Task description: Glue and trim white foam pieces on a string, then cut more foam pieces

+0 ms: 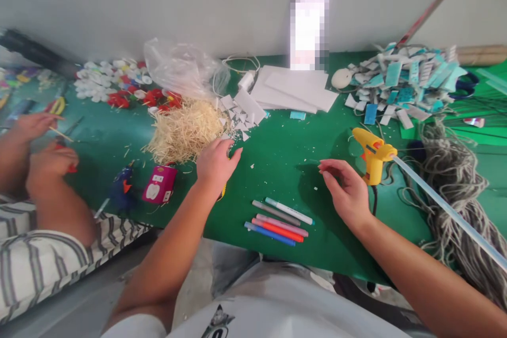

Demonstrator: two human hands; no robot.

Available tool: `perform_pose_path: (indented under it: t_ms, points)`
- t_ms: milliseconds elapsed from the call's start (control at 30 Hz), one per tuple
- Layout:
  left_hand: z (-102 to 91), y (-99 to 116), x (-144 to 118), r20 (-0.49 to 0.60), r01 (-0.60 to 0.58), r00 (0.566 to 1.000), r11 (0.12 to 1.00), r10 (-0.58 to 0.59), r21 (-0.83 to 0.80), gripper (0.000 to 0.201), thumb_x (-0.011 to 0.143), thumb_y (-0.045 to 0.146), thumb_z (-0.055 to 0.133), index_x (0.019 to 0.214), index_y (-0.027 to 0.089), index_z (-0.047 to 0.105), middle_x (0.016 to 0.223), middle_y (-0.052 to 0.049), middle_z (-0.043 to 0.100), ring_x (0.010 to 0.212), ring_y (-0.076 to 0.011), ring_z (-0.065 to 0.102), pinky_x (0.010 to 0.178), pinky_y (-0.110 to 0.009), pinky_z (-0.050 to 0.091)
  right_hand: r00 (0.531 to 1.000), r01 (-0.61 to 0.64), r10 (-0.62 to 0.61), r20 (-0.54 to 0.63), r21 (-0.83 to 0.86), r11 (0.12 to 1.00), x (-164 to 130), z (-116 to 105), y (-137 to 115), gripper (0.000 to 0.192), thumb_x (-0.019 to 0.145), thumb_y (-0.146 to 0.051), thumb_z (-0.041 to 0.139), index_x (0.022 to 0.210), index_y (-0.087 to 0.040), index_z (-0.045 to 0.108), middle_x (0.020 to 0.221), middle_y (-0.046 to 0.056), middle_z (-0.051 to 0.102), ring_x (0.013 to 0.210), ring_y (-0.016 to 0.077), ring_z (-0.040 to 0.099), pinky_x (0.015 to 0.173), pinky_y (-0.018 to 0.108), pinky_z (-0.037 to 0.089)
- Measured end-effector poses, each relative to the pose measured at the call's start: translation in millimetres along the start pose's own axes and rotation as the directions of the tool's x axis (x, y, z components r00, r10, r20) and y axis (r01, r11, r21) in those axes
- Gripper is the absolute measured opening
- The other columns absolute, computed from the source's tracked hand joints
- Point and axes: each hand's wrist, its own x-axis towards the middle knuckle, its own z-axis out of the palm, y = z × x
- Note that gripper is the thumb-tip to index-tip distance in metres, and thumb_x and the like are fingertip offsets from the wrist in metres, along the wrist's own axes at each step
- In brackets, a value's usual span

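My left hand [216, 166] lies over the table beside a heap of pale straw shreds [186, 129], thumb stretched away from the fingers. Under it shows part of a narrow yellow thing [224, 189], mostly hidden; I cannot tell whether the fingers touch it. White board scraps [240, 111] are scattered just beyond. Over the right part of the table hovers my right hand [349, 190], loosely curved, with no object visible in it. To its right rests a yellow glue gun [371, 156] with a long clear glue stick [447, 206]. Several coloured markers [279, 227] lie between my hands.
White boards [297, 87] and a bright screen [309, 31] stand at the back. Grey yarn [455, 179] and blue-white scraps [407, 82] fill the right. A magenta box [159, 184] sits left, near a co-worker's hands [51, 161]. Behind are a plastic bag [182, 66] and red-white pieces [114, 82].
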Motion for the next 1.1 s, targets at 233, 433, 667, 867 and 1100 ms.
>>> perform_pose_path:
  t_ms: [233, 433, 667, 867, 1100]
  points:
    - [10.1, 6.7, 113.7, 0.158, -0.265, 0.951, 0.964, 0.265, -0.020, 0.057, 0.086, -0.002, 0.047, 0.138, 0.016, 0.062, 0.150, -0.015, 0.058, 0.139, -0.0303, 0.052, 0.117, -0.047, 0.046, 1.000, 0.002, -0.001, 0.025, -0.041, 0.999, 3.1, 7.3, 0.0, 0.014, 0.091, -0.022, 0.061, 0.102, -0.022, 0.070, 0.092, 0.005, 0.077, 0.079, 0.0160, 0.072, 0.072, 0.032, 0.061]
    - [16.3, -1.2, 163.6, 0.311, -0.461, 0.848, 0.887, 0.428, 0.037, 0.046, 0.081, 0.001, 0.053, 0.122, 0.016, 0.071, 0.124, -0.013, 0.069, 0.129, -0.0315, 0.054, 0.113, -0.048, 0.045, 1.000, 0.023, -0.022, 0.021, -0.041, 0.999, 4.8, 9.9, -1.3, 0.014, 0.089, -0.021, 0.060, 0.097, -0.024, 0.071, 0.089, 0.004, 0.076, 0.076, 0.0170, 0.069, 0.070, 0.033, 0.060]
    - [-11.6, -16.1, 180.5, 0.327, -0.584, 0.779, 0.810, 0.535, 0.064, 0.021, 0.083, 0.013, 0.055, 0.090, 0.016, 0.076, 0.099, -0.011, 0.070, 0.112, -0.0307, 0.062, 0.098, -0.042, 0.050, 0.996, -0.021, 0.022, -0.085, 0.010, 1.000, 5.2, 10.5, 8.7, 0.014, 0.088, -0.023, 0.061, 0.098, -0.026, 0.071, 0.091, 0.003, 0.075, 0.078, 0.0186, 0.070, 0.072, 0.036, 0.061]
    - [-33.9, 36.4, 126.2, -0.024, -0.478, 0.877, 0.864, 0.480, -0.160, 0.026, 0.091, 0.023, 0.059, 0.109, 0.014, 0.075, 0.087, -0.006, 0.070, 0.086, -0.0218, 0.064, 0.079, -0.035, 0.052, 0.950, -0.036, 0.060, -0.308, 0.081, 0.996, 1.4, 9.7, 11.6, 0.013, 0.088, -0.024, 0.061, 0.099, -0.026, 0.068, 0.092, 0.002, 0.074, 0.072, 0.0158, 0.069, 0.069, 0.034, 0.060]
    - [18.3, 145.1, 24.0, 0.305, -0.202, 0.766, 0.661, 0.566, -0.723, 0.044, 0.092, 0.012, 0.070, 0.134, 0.024, 0.071, 0.080, 0.002, 0.071, 0.071, -0.0122, 0.066, 0.074, -0.022, 0.055, 0.857, 0.049, -0.021, -0.515, 0.042, 0.998, -1.1, 5.5, 11.9, 0.015, 0.087, -0.022, 0.057, 0.100, -0.027, 0.062, 0.091, -0.002, 0.070, 0.059, 0.0108, 0.061, 0.059, 0.029, 0.055]
